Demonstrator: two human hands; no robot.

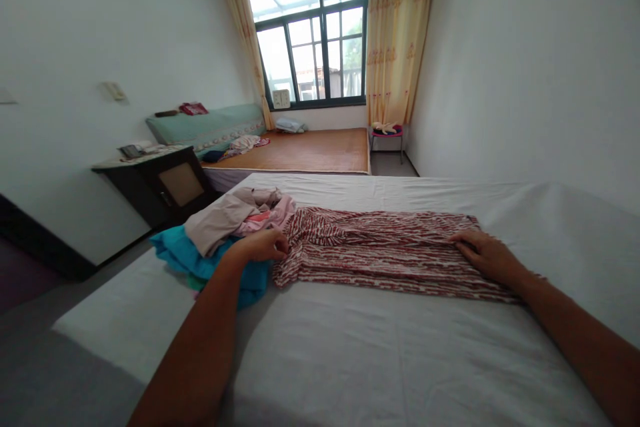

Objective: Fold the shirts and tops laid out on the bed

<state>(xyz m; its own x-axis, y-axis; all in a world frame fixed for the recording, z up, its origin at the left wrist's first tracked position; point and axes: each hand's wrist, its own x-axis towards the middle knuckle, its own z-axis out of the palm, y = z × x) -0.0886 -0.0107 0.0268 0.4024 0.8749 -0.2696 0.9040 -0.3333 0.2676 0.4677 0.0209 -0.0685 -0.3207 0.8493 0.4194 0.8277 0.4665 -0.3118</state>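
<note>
A garment patterned in dark red and white streaks [380, 250] lies stretched out across a white sheet [320, 353], its long sides running left to right. Its left end is gathered and rumpled; the rest is spread nearly flat, with a few lengthwise folds and ripples.

The two hands are well apart, one at each end of the garment. The left hand [265, 245] has its thumb and fingertips drawn together on the bunched left end, pinching the cloth. The right hand [483, 255] is palm down near the other end, fingers extended and resting on the fabric rather than gripping it.

Just beyond the left hand is a loose heap of clothes — a bright blue piece [173, 253] underneath, a beige one [213, 219] over it, and a pink one [281, 213] at the side nearest the streaked garment. The left wrist and forearm cross in front of the blue cloth.

Past the sheet stands a bed [315, 150] with a brown top and a pale green headboard [210, 123]. A dark cabinet [145, 190] is to its left; a pink stool [401, 135] with things on it stands to its right, below a yellow curtain [395, 40] beside the window [324, 60].
</note>
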